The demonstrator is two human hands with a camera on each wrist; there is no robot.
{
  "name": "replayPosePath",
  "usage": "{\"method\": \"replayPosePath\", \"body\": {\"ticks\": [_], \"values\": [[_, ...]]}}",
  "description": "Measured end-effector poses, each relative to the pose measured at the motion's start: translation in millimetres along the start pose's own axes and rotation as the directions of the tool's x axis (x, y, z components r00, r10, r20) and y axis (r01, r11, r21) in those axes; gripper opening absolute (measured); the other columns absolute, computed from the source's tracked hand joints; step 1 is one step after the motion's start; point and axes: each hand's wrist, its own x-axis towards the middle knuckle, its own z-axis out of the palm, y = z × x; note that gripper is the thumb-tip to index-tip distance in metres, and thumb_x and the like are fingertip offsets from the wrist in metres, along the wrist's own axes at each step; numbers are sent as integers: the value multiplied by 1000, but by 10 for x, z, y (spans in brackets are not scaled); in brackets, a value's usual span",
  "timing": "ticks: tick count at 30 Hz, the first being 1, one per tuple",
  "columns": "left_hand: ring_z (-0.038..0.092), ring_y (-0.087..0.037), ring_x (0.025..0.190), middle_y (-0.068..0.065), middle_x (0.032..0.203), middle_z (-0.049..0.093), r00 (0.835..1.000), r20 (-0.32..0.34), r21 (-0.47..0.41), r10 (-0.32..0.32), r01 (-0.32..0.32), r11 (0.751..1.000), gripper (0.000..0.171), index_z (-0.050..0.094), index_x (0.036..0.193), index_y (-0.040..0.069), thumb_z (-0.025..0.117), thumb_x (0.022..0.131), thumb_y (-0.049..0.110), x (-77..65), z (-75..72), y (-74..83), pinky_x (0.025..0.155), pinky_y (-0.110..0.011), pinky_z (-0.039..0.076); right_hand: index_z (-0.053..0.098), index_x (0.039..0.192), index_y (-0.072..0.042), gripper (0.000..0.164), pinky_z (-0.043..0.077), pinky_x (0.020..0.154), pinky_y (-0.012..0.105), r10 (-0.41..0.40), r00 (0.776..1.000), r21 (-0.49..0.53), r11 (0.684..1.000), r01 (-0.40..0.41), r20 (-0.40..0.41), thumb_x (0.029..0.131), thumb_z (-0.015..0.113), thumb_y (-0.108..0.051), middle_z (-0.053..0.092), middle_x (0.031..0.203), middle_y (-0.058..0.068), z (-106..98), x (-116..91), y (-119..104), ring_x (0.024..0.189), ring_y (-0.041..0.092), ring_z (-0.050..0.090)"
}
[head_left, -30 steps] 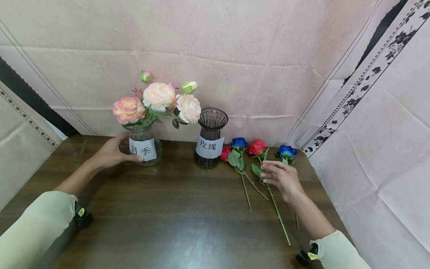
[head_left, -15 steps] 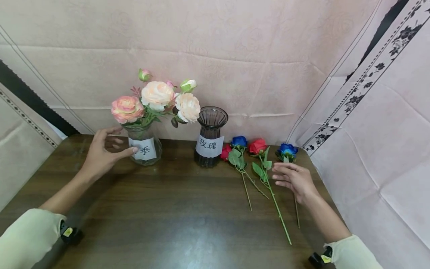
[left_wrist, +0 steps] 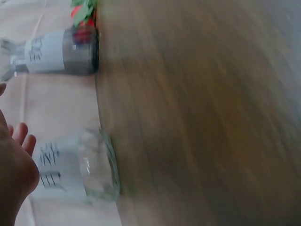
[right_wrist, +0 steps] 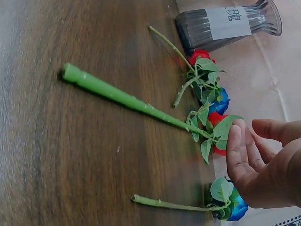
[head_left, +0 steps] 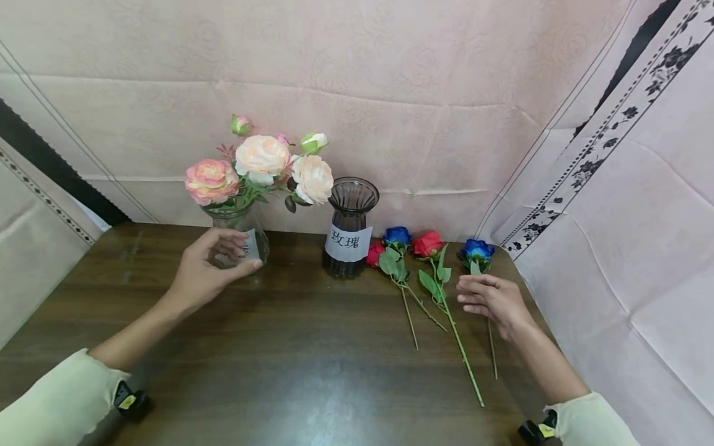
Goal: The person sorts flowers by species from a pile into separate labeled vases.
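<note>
My left hand [head_left: 214,269] is held in front of a clear glass vase [head_left: 263,251], thumb and fingers apart and nothing gripped. Pale peach and pink flowers [head_left: 262,160] with buds stand in that vase; its white label is partly covered by the hand. Over the table at the right, my right hand [head_left: 496,302] hovers with loosely bent fingers and holds nothing. It hides part of the stem of the right blue rose [head_left: 477,251]. A long-stemmed red rose [head_left: 427,243] lies to its left. In the right wrist view the fingers [right_wrist: 239,155] overlap the red rose's leaf [right_wrist: 228,133].
A dark fluted vase [head_left: 347,266] with a white label stands mid-table near the back. Beside it lie another blue rose [head_left: 396,235] and another red rose [head_left: 374,253]. A pink cloth [head_left: 424,142] hangs behind the brown table [head_left: 279,371].
The left hand has come away from the clear vase's left side and moved in front of it. The right hand has shifted right, from the red rose's stem toward the right blue rose.
</note>
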Motion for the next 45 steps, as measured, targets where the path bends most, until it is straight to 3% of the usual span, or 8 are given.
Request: {"method": "replayPosePath", "body": {"ticks": [5, 10, 14, 19, 23, 29, 35, 45], "values": [[74, -21, 104, -6, 120, 76, 988, 154, 47, -13, 6, 999, 49, 75, 133, 9, 96, 89, 9, 61, 213, 113, 93, -24, 60, 83, 116, -18, 9, 69, 81, 27, 5, 1000, -24, 1000, -4, 26, 110, 76, -18, 86, 103, -11, -36, 23, 34, 89, 7, 83], [74, -31, 115, -11, 130, 76, 956, 278, 114, -91, 61, 992, 58, 71, 142, 9, 97, 92, 24, 126, 460, 155, 101, -50, 63, 80, 126, -8, 20, 69, 81, 27, 33, 999, -58, 998, -31, 29, 109, 77, -18, 86, 103, -9, -61, 42, 121, 88, 8, 83], [73, -36, 124, -18, 138, 74, 932, 330, 134, -147, 108, 985, 69, 66, 148, 7, 96, 92, 34, 189, 656, 140, 110, -59, 59, 77, 132, -1, 27, 69, 79, 28, 68, 996, -110, 992, -60, 64, 110, 75, -17, 86, 105, -5, -77, 52, 203, 88, 9, 82], [66, -40, 141, -18, 151, 68, 909, 346, 155, -231, 188, 970, 88, 58, 158, 8, 97, 89, 45, 287, 872, 110, 123, -61, 51, 75, 137, 3, 33, 68, 78, 27, 120, 984, -165, 981, -98, 131, 110, 73, -15, 85, 106, -3, -97, 63, 286, 86, 9, 81], [61, -43, 148, -19, 159, 64, 904, 325, 156, -279, 240, 958, 98, 52, 165, 7, 98, 87, 46, 395, 1042, 80, 125, -63, 48, 79, 132, 0, 30, 67, 76, 26, 145, 979, -193, 974, -116, 146, 110, 74, -18, 84, 103, -3, -106, 62, 328, 84, 8, 80], [58, -46, 153, -23, 168, 57, 911, 309, 115, -275, 251, 961, 111, 42, 171, 6, 100, 85, 45, 537, 1285, 4, 125, -63, 49, 82, 125, -3, 23, 65, 70, 24, 144, 979, -223, 969, -110, 143, 108, 76, -18, 81, 96, -5, -115, 46, 370, 78, 6, 76], [53, -43, 159, -20, 173, 51, 895, 326, 49, -303, 304, 951, 119, 36, 175, 12, 103, 82, 41, 605, 1478, -89, 129, -62, 46, 82, 120, -2, 22, 63, 66, 23, 145, 980, -280, 954, -103, 132, 105, 79, -19, 78, 94, -3, -100, 31, 399, 75, 7, 74], [65, -39, 144, -15, 157, 65, 899, 328, -36, -289, 318, 947, 116, 40, 172, 17, 106, 79, 35, 693, 1693, -137, 120, -59, 54, 83, 114, 0, 25, 62, 62, 23, 109, 984, -349, 936, -53, 143, 99, 88, -19, 82, 87, -2, -53, 18, 400, 68, 6, 71]]}}
